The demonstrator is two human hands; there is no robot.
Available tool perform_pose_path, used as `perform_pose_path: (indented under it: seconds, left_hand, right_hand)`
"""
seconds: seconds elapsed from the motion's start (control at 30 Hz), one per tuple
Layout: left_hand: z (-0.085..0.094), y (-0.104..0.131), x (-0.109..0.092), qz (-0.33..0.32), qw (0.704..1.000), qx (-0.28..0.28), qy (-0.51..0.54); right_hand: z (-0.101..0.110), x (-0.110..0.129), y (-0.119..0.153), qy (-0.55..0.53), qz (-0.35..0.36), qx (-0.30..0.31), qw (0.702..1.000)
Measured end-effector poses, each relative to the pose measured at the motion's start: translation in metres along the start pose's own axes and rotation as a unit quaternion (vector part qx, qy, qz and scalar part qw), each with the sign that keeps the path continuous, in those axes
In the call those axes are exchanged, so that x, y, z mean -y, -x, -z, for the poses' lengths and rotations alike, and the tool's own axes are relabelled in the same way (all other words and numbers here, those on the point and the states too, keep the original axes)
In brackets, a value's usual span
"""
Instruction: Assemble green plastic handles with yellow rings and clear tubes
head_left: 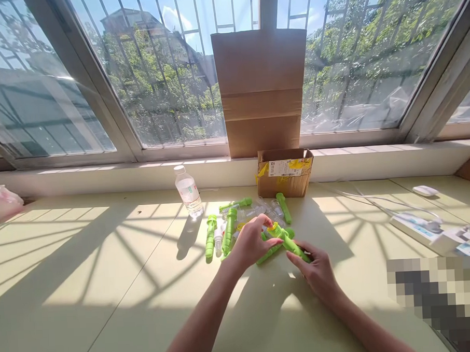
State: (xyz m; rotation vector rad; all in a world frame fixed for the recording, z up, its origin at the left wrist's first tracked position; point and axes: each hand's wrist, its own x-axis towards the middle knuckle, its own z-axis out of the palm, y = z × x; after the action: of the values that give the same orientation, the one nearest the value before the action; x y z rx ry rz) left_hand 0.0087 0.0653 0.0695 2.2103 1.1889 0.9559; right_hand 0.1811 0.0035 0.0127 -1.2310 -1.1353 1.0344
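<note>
Green tube (294, 247) is held above the table (148, 325), in front of the person, tilted: yellow ring (275, 228) at its 11 o'clock end, plain end toward 5 o'clock. Left hand (253, 237) has thumb and fingers closed in at the yellow end. Right hand (321, 273) is closed round the lower body, thumb on the near side. Neither hand is spread wide.

Handling, judged by look: light, stiff plastic, smooth barrel, maybe a bit slippery; ridges near the ring should give grip. Doesn't look fragile, though hard squeezing could flex a thin wall. Best hold: 1 hand mid-barrel, 1 at the ridged end. Whether the ring is loose, can't tell.

Outward: 2nd green tube (269, 254) lies just below the hands, partly hidden. Clear plastic tubes (256, 211) are heaped at 11 o'clock, overlapping, count unclear. Upright-ish green tubes (228, 231) at 9 to 10 o'clock, small white-topped bottle (218, 241) between 2 of them. 1 more green tube (283, 209) at 12 o'clock, near the open cardboard box (284, 187). Tall cardboard sheet (260, 92) stands behind the box. Water bottle (189, 194) upright, 10 o'clock. Power strip (412, 227) at 3 o'clock, white charger case (425, 191) at 2. Pink plastic bag (2, 204), far off, 9 to 10 o'clock.
</note>
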Motion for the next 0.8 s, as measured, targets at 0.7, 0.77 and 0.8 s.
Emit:
perform_pose_path:
  seconds: [0.7, 0.77, 0.8]
  left_hand:
    - [-0.0059, 0.0011, -0.007, 0.032, 0.999, -0.025, -0.019]
    - [-0.0071, 0.0011, -0.0072, 0.035, 0.999, -0.027, -0.031]
    - [-0.0076, 0.0012, -0.0074, 0.036, 0.998, -0.028, -0.035]
  right_hand:
    - [-0.0017, 0.0036, 0.0052, -0.034, -0.032, 0.059, 0.997]
    - [-0.0018, 0.0038, 0.0052, -0.042, -0.035, 0.07, 0.996]
    - [-0.0017, 0.004, 0.0052, -0.044, -0.035, 0.074, 0.996]
